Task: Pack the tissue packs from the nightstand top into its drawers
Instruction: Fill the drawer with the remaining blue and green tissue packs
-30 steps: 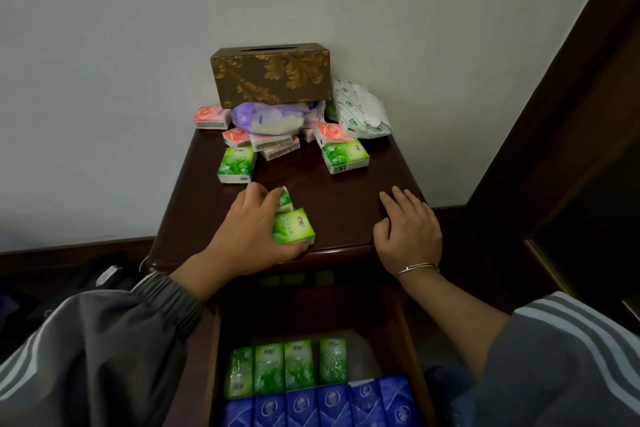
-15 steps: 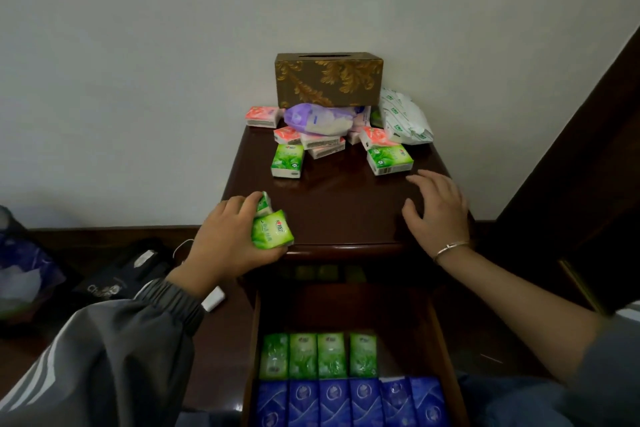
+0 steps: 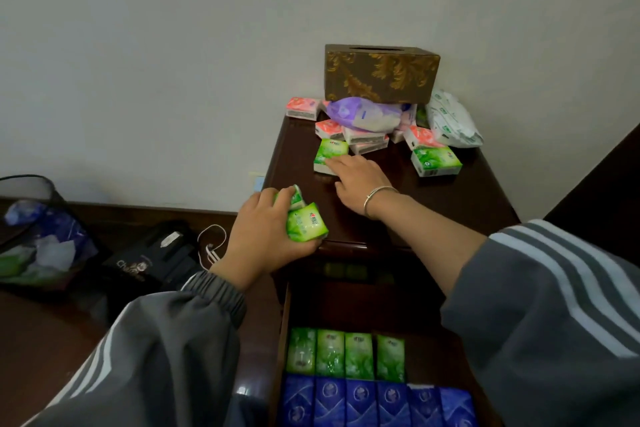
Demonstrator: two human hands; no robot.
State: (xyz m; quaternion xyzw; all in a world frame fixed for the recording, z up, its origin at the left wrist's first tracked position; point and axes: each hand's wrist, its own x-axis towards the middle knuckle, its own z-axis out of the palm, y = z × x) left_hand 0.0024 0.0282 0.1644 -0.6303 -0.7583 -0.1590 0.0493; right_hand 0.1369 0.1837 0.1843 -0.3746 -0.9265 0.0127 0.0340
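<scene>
My left hand grips two green tissue packs at the front left corner of the dark nightstand top. My right hand reaches across the top, fingertips touching a green pack near the pile. Another green pack lies to the right, with pink packs and a purple pack heaped behind. Below, the open drawer holds a row of green packs and a row of blue packs.
A brown and gold tissue box stands on the pile against the wall, with a white and green plastic bag at its right. On the floor to the left lie a dark bag, a white cable and a bin.
My right hand has left the nightstand's right front and reached left and back to the green pack. My left hand still holds its two packs. The view has swung left.
</scene>
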